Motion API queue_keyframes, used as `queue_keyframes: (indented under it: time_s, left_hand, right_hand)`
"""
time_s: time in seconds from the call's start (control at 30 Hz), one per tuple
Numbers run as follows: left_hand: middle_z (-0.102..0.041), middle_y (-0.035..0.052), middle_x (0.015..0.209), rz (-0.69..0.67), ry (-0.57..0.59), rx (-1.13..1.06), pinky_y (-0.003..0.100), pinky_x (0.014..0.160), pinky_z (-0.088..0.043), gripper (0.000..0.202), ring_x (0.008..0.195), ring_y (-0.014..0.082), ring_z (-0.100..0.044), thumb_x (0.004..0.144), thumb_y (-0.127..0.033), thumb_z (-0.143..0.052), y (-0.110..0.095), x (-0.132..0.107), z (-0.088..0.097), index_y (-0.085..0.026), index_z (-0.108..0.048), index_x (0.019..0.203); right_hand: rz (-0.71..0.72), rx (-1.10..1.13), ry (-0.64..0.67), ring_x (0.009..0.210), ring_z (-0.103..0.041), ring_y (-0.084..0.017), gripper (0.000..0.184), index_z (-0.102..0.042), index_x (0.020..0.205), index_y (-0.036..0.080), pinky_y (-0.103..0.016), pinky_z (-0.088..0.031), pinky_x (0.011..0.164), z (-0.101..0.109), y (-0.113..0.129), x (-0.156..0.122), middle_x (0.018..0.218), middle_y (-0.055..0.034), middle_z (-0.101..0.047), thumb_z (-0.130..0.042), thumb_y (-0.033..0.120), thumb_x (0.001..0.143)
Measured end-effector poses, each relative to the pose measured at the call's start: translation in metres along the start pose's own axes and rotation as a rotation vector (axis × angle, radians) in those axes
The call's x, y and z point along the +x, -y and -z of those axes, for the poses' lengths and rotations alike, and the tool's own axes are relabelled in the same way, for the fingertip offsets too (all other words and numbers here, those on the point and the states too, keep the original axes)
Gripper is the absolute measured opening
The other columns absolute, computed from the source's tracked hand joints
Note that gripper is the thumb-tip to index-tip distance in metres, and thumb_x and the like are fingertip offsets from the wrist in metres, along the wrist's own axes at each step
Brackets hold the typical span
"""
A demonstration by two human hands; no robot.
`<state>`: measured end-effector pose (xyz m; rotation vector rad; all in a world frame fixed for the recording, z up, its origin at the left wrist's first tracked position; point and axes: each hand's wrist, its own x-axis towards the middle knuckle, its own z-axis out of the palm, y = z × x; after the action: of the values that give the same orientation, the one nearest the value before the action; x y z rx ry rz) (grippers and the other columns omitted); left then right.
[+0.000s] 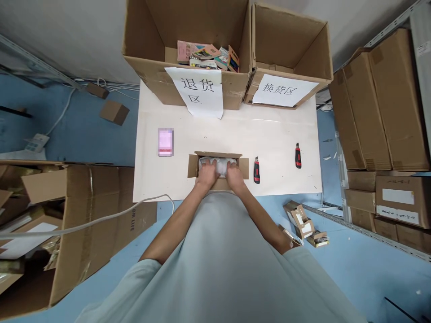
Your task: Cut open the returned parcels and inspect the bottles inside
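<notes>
A small cardboard box (192,166) lies with its flaps spread at the table's front edge, close against my body. Inside it is an item in whitish, translucent wrapping (221,166); what the wrapping covers cannot be made out. My left hand (207,173) reaches into the box and grips the left part of this item. At the other end my right hand (235,175) has its thumb and fingers closed on it too. Some fingertips are hidden inside the box. To the right of the box lies a red and black utility knife (257,170).
Another utility knife (298,156) and a blurred pink rectangle (165,142) lie on the white table (229,130). Behind stand two large open cartons with paper signs, the left one (141,72) holding booklets. A big carton (97,215) stands left; boxes (397,103) fill the right shelf.
</notes>
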<state>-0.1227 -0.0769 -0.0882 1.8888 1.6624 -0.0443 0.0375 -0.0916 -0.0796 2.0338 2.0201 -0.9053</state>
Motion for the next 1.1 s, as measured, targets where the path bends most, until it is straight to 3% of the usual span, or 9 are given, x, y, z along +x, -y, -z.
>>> queue_keyframes:
  time_s: [0.13, 0.27, 0.37, 0.5, 0.67, 0.77, 0.87, 1.0, 1.1]
  left_hand:
    - [-0.068, 0.0309, 0.138, -0.048, 0.01, -0.007, 0.058, 0.098, -0.061, 0.033, 0.124, 0.0467, -0.069, 0.094, -0.01, -0.063, -0.002, 0.01, -0.008, -0.011, -0.078, 0.123]
    - [-0.077, 0.0239, 0.123, -0.081, 0.047, -0.043, 0.048, 0.1, -0.061, 0.032, 0.107, 0.0354, -0.076, 0.092, -0.001, -0.056, -0.006, 0.01, -0.007, -0.014, -0.083, 0.104]
    - [-0.08, 0.0187, 0.122, -0.098, 0.062, -0.067, 0.043, 0.106, -0.059, 0.034, 0.111, 0.0323, -0.077, 0.09, 0.0, -0.059, -0.011, 0.004, 0.002, -0.016, -0.086, 0.103]
    - [-0.083, 0.011, 0.123, -0.101, -0.031, -0.2, 0.037, 0.104, -0.061, 0.031, 0.109, 0.0276, -0.079, 0.096, -0.008, -0.063, -0.018, -0.017, 0.029, -0.02, -0.087, 0.112]
    - [-0.082, 0.0048, 0.114, -0.231, -0.333, -0.532, 0.03, 0.088, -0.064, 0.024, 0.092, 0.019, -0.076, 0.094, -0.017, -0.072, -0.056, -0.028, 0.094, -0.023, -0.086, 0.113]
    - [-0.08, 0.0045, 0.116, -0.319, -0.486, -0.647, 0.027, 0.086, -0.064, 0.027, 0.096, 0.0175, -0.076, 0.093, -0.014, -0.069, -0.089, -0.003, 0.134, -0.02, -0.085, 0.115]
    - [-0.08, 0.005, 0.116, -0.351, -0.543, -0.647, 0.029, 0.089, -0.065, 0.03, 0.098, 0.018, -0.075, 0.089, -0.011, -0.069, -0.111, 0.037, 0.156, -0.019, -0.083, 0.115]
    - [-0.081, 0.0091, 0.127, -0.301, -0.471, -0.614, 0.034, 0.096, -0.066, 0.035, 0.103, 0.0217, -0.079, 0.089, -0.009, -0.069, -0.117, 0.086, 0.149, -0.018, -0.081, 0.12]
    - [-0.081, 0.0146, 0.14, -0.21, -0.29, -0.461, 0.042, 0.109, -0.064, 0.044, 0.113, 0.0273, -0.082, 0.095, -0.01, -0.065, -0.109, 0.103, 0.131, -0.015, -0.077, 0.137]
  right_hand:
    - [-0.036, -0.025, 0.044, 0.131, -0.075, -0.035, 0.049, -0.067, 0.152, 0.009, -0.042, -0.064, 0.106, -0.005, 0.02, 0.008, 0.152, -0.0306, -0.066, -0.05, 0.0, 0.107]
    - [0.001, -0.005, 0.07, 0.118, -0.079, -0.028, 0.042, -0.077, 0.135, 0.014, -0.036, -0.063, 0.102, -0.002, 0.018, 0.006, 0.138, -0.0213, -0.078, -0.048, 0.002, 0.108]
    - [0.039, 0.032, 0.062, 0.117, -0.079, -0.027, 0.034, -0.079, 0.13, 0.014, -0.035, -0.061, 0.105, 0.007, 0.012, -0.001, 0.135, -0.0176, -0.08, -0.054, 0.009, 0.109]
    - [0.068, 0.154, -0.026, 0.116, -0.079, -0.026, 0.03, -0.081, 0.131, 0.016, -0.035, -0.061, 0.108, 0.023, 0.006, -0.023, 0.129, -0.0135, -0.081, -0.06, 0.017, 0.109]
    - [0.207, 0.652, -0.436, 0.104, -0.08, -0.022, 0.035, -0.076, 0.14, 0.021, -0.034, -0.07, 0.094, 0.07, 0.003, -0.048, 0.126, -0.0096, -0.077, -0.065, 0.027, 0.107]
    - [0.376, 0.729, -0.642, 0.119, -0.077, -0.022, 0.047, -0.067, 0.154, 0.026, -0.037, -0.07, 0.104, 0.111, 0.002, -0.033, 0.137, -0.0093, -0.072, -0.067, 0.034, 0.108]
    - [0.45, 0.688, -0.719, 0.124, -0.074, -0.024, 0.054, -0.061, 0.16, 0.028, -0.04, -0.068, 0.11, 0.14, -0.006, 0.006, 0.144, -0.0102, -0.067, -0.07, 0.042, 0.108]
    - [0.34, 0.602, -0.734, 0.116, -0.076, -0.024, 0.044, -0.064, 0.153, 0.023, -0.039, -0.067, 0.105, 0.143, -0.018, 0.061, 0.136, -0.0117, -0.07, -0.066, 0.033, 0.11]
    - [0.197, 0.503, -0.631, 0.109, -0.077, -0.026, 0.041, -0.067, 0.148, 0.016, -0.042, -0.064, 0.107, 0.126, -0.023, 0.084, 0.133, -0.0156, -0.072, -0.063, 0.02, 0.107]
